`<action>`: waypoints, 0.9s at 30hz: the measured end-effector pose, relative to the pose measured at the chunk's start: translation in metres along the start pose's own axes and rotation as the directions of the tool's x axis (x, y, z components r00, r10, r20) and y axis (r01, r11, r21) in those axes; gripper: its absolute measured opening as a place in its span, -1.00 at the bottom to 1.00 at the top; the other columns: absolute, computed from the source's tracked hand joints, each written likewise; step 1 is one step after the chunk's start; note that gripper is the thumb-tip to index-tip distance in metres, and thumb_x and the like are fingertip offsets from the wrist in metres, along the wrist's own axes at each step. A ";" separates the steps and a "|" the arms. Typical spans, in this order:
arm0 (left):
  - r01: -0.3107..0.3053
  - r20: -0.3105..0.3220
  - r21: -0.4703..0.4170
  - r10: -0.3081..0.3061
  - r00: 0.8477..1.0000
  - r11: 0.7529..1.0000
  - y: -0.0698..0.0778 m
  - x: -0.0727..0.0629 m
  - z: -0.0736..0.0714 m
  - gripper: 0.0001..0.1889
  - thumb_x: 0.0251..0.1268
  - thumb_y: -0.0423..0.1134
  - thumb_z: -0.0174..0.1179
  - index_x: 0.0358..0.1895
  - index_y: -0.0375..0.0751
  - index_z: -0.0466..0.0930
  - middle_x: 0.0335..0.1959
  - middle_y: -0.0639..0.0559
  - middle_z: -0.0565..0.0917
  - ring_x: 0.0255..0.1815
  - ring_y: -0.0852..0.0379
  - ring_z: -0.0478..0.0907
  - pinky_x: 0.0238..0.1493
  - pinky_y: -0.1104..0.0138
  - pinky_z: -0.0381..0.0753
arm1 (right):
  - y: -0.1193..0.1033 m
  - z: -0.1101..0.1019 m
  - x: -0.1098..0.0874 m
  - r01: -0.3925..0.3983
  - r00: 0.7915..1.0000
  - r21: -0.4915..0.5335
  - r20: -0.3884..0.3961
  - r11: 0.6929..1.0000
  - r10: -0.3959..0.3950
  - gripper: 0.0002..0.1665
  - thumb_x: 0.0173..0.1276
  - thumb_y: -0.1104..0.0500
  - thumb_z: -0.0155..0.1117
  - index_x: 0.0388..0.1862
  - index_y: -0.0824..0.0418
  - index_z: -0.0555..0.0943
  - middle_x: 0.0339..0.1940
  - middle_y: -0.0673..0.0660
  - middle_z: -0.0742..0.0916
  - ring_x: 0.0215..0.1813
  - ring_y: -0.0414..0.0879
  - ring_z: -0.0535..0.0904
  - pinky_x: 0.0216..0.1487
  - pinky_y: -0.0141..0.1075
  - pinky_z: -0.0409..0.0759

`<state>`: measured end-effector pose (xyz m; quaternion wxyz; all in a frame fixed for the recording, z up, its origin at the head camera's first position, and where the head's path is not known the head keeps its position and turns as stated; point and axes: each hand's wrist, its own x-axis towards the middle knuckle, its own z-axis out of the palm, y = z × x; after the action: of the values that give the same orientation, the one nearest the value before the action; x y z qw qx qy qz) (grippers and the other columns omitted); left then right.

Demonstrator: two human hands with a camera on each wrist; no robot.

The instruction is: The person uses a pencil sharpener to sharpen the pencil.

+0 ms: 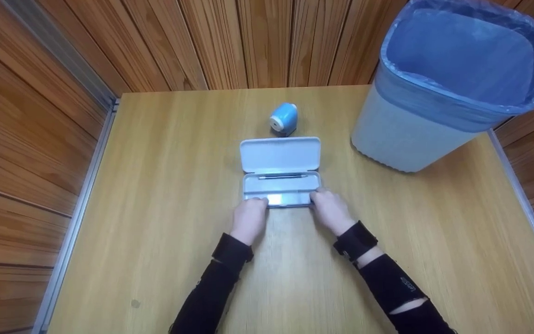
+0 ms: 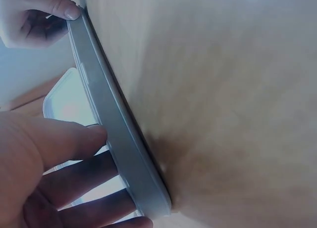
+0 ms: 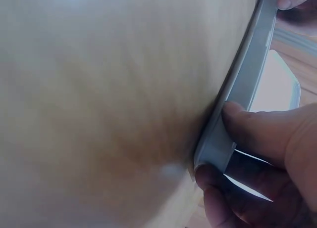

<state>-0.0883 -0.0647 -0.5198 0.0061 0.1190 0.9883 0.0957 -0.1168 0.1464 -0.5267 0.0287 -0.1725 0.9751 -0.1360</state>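
A pale pencil case (image 1: pixel 280 155) lies on the table with its hinged lid raised toward the back. Inside, a slim pencil (image 1: pixel 283 176) rests along the rear compartment; the front compartment is shiny. My left hand (image 1: pixel 250 218) grips the case's front left corner. In the left wrist view its thumb (image 2: pixel 91 139) presses the front wall (image 2: pixel 106 97), with the other fingers around the end. At the front right corner my right hand (image 1: pixel 332 211) holds the case, its thumb (image 3: pixel 237 116) on the front wall in the right wrist view and a fingertip at the corner.
Just behind the raised lid stands a blue and white pencil sharpener (image 1: pixel 284 118). A white bin (image 1: pixel 401 125) lined with a blue bag (image 1: pixel 461 60) stands at the back right. Wood-panelled walls (image 1: pixel 267 41) border the table (image 1: pixel 155 208).
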 end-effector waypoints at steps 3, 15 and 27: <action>-0.025 -0.001 0.013 0.025 1.000 1.000 0.006 0.006 0.000 -0.83 0.22 -0.49 0.12 -0.35 -0.16 0.65 -0.48 -0.04 0.71 -0.48 0.01 0.65 -0.46 0.20 0.65 | 0.008 -0.003 -0.003 -0.025 1.000 0.009 -0.006 1.000 0.025 -0.92 0.26 0.32 0.35 -0.39 0.35 0.66 -0.43 0.25 0.68 -0.37 0.13 0.62 -0.34 -0.06 0.60; -0.027 -0.078 0.073 0.032 0.996 0.997 0.027 0.063 -0.005 -0.82 0.28 -0.40 0.13 -0.32 -0.15 0.74 -0.36 -0.06 0.75 -0.30 -0.03 0.69 -0.25 0.18 0.69 | 0.025 -0.008 -0.012 -0.104 0.995 0.021 -0.007 0.994 0.104 -0.89 0.22 0.29 0.41 -0.38 0.33 0.65 -0.37 0.25 0.71 -0.27 0.17 0.65 -0.24 -0.02 0.62; -0.032 -0.104 0.154 0.048 0.993 0.988 0.050 0.099 0.015 -0.73 0.29 -0.36 0.09 -0.36 -0.05 0.81 -0.36 0.00 0.74 -0.28 0.03 0.70 -0.28 0.19 0.70 | 0.046 -0.014 -0.025 -0.163 0.986 0.059 -0.031 0.985 0.166 -0.89 0.24 0.30 0.37 -0.36 0.36 0.63 -0.35 0.30 0.72 -0.25 0.22 0.65 -0.18 0.03 0.63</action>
<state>-0.1723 0.0087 -0.5240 -0.0583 0.1336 0.9890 0.0264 -0.1098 0.1998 -0.5252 0.0271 -0.0880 0.9822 -0.1635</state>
